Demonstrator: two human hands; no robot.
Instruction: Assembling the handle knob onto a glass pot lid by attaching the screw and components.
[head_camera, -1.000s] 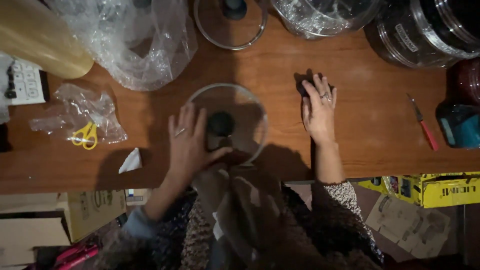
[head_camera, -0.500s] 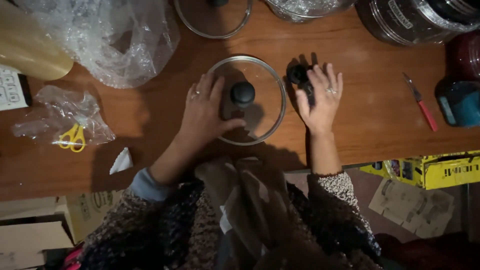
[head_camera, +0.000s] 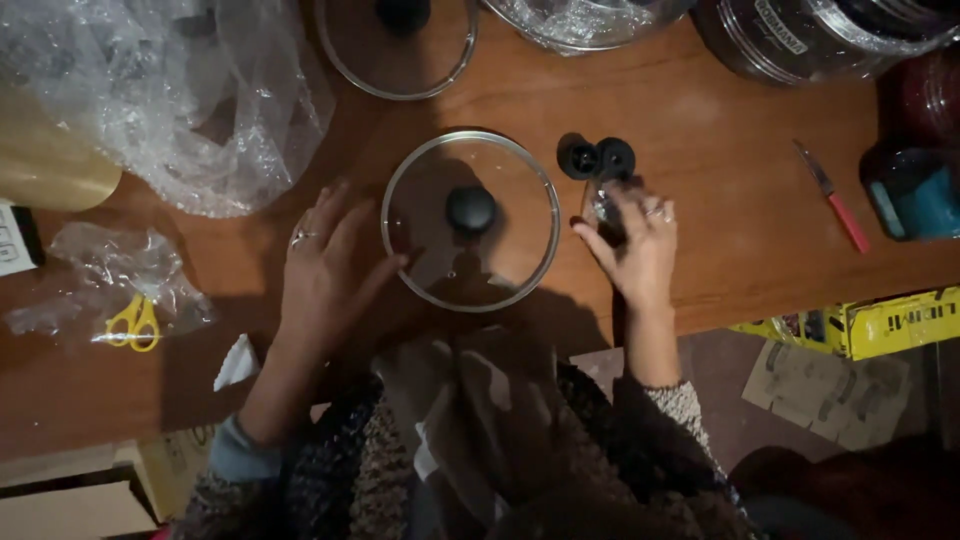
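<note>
A round glass lid (head_camera: 500, 265) with a black knob lies flat on the wooden table (head_camera: 740, 230) in front of me. My left hand (head_camera: 325, 270) rests spread on the table, its thumb against the lid's left rim, holding nothing. My right hand (head_camera: 640, 245) is just right of the lid, its fingers pinching a small clear plastic wrapper (head_camera: 600, 205). Two black knobs (head_camera: 598, 158) sit at the wrapper's far end, touching each other.
A second glass lid (head_camera: 400, 50) lies at the back, with bubble wrap (head_camera: 160, 100) to its left and pots (head_camera: 800, 40) at back right. Yellow scissors (head_camera: 130, 322) lie in a clear bag at left. A red-handled cutter (head_camera: 832, 195) lies right. A yellow box (head_camera: 890, 320) sits below the table's edge.
The lid slid away from me and to the right. My left hand came off its top and now lies beside it. My right hand set the black knobs down past its fingertips.
</note>
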